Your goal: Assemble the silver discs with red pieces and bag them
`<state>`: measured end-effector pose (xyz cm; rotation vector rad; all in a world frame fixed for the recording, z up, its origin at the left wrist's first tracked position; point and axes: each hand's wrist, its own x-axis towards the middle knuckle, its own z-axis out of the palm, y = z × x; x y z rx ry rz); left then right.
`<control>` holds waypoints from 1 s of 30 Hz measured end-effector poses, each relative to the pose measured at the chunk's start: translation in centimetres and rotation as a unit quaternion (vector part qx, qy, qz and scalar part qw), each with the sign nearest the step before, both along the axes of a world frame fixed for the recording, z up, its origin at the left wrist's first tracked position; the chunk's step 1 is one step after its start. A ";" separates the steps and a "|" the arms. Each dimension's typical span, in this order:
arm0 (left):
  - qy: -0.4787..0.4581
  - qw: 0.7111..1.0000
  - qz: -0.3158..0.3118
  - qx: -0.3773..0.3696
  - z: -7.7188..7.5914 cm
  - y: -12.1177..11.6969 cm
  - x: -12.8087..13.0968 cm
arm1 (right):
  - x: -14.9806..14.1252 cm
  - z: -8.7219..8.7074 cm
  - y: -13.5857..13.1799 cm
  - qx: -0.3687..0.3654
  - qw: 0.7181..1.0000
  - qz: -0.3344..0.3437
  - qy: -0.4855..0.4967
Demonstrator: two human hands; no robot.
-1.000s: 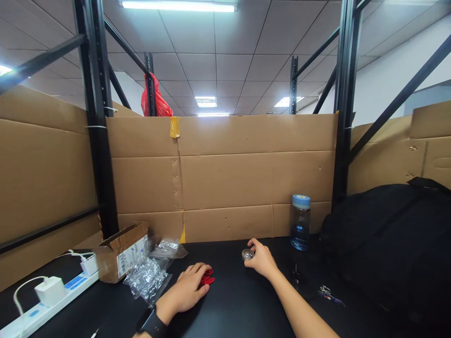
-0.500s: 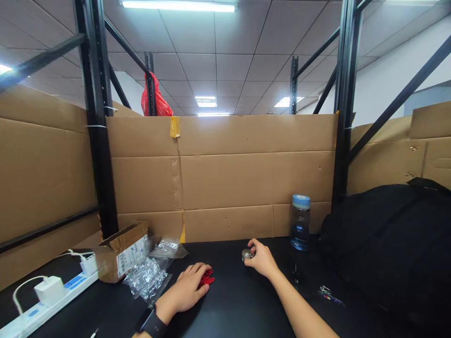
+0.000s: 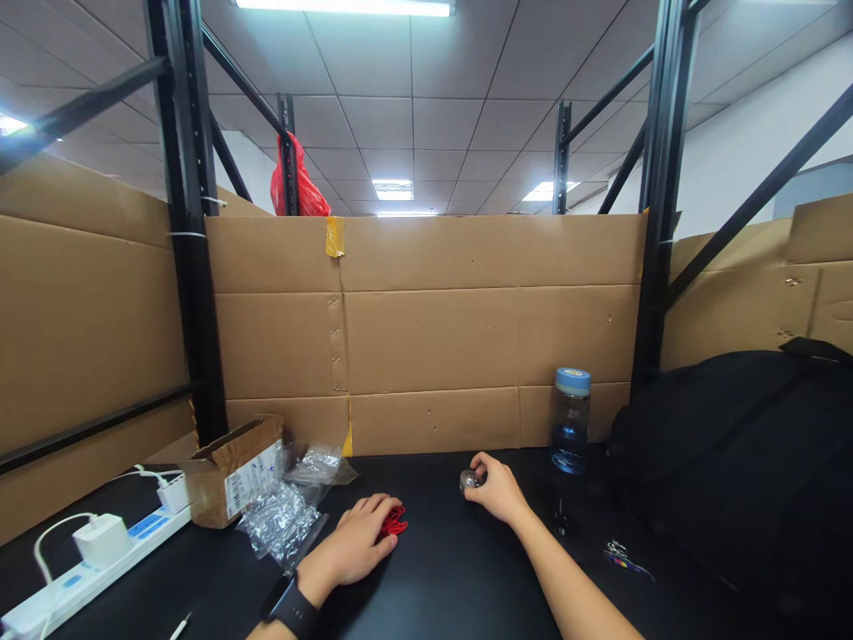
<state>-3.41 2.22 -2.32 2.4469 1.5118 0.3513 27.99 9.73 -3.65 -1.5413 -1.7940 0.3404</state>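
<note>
My left hand [image 3: 360, 540], with a dark watch [image 3: 291, 607] on its wrist, lies low on the black table. Its fingers and thumb close around a bundle of red cord [image 3: 393, 522], which sticks out past the fingertips. Further right, my right hand [image 3: 497, 489] pinches a small round, shiny, see-through object [image 3: 469, 481] between thumb and fingers, just over the tabletop. The fingers cover part of this object, and its exact kind does not show.
Left of my hands are crinkled clear plastic bags [image 3: 283, 520], an opened cardboard box [image 3: 233, 471] and a white power strip [image 3: 99, 569]. A blue-capped bottle [image 3: 570, 427], small metal items [image 3: 625, 558] and a black bag [image 3: 733, 471] stand right. Cardboard panels [image 3: 426, 338] close off the back.
The view has shifted slightly. Both hands keep nearly the same places, and the round object appears turned a little in my right fingers.
</note>
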 end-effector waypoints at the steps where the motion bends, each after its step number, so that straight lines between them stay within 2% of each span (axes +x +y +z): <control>1: -0.001 1.000 0.000 0.000 0.0 0.0 0.0 | 0.0 0.0 0.0 -0.002 1.000 -0.001 -0.001; 9: -0.004 1.000 -0.004 0.003 -0.3 0.2 -0.1 | 0.2 -0.2 0.1 -0.009 1.000 0.000 -0.008; 23: -0.004 1.000 -0.004 0.000 0.3 -0.2 0.1 | 0.4 0.2 -0.1 -0.009 1.000 0.009 0.000; 30: -0.003 1.000 -0.002 0.001 0.3 -0.2 0.1 | 0.7 -0.3 0.3 -0.011 1.000 0.011 0.001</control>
